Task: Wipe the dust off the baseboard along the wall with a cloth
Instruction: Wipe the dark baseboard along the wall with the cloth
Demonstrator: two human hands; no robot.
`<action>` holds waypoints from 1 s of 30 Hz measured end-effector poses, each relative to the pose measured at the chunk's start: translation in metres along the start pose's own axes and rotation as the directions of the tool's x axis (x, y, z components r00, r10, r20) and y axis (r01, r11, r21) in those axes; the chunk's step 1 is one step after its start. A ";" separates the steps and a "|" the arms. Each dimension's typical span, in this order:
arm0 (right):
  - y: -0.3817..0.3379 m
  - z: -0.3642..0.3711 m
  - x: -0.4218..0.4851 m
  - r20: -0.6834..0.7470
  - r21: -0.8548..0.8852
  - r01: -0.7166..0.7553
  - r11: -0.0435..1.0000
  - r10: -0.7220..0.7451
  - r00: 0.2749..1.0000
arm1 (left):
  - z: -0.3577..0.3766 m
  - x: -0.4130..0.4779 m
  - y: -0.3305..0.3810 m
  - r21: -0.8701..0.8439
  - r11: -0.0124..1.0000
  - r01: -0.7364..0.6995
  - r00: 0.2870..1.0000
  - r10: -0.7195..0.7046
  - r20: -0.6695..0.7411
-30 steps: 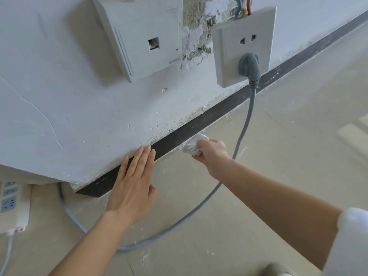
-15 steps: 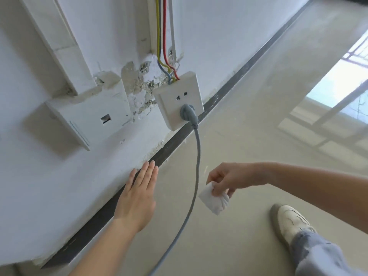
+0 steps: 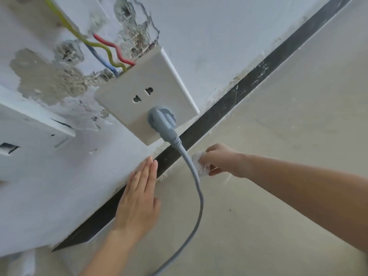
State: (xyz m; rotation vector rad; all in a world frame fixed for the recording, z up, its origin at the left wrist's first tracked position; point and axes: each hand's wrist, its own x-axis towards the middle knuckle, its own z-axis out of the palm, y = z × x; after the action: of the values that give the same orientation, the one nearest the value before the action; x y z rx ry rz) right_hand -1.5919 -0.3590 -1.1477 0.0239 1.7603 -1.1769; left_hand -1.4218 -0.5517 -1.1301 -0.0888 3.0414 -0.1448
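1. The right hand [image 3: 221, 160] has its fingers curled round a crumpled white cloth [image 3: 201, 170], gripping it tightly.
2. The cloth sits low, just beside the bottom edge of the dark baseboard [image 3: 249, 84], where that meets the floor [image 3: 288, 146]; whether it touches the baseboard I cannot tell.
3. The left hand [image 3: 137, 198] holds nothing, its fingers straight and together, lying across the baseboard with its fingertips at the wall's [image 3: 209, 36] lower edge.
4. A grey cable [image 3: 199, 196] hangs from the plug [image 3: 161, 120] in the socket [image 3: 147, 92], passing between the hands.
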 end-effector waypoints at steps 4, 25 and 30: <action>0.006 0.029 0.018 0.186 0.280 -0.148 0.949 0.098 0.978 | -0.015 0.003 0.015 -0.118 0.979 0.168 0.985 -0.162 0.053; -0.021 0.079 0.035 0.398 0.651 -0.417 0.634 0.182 0.899 | -0.052 0.022 0.043 -0.222 0.878 0.424 0.894 -0.366 0.258; -0.025 0.038 0.038 0.303 0.767 -0.342 0.543 0.164 0.939 | -0.044 0.019 0.045 -0.172 0.917 0.360 0.929 -0.336 0.153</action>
State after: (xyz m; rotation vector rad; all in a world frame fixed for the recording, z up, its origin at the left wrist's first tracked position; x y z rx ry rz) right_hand -1.5976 -0.4165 -1.1603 0.6812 0.8535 -1.6065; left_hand -1.4474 -0.5047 -1.0926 -0.6335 2.8784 0.1357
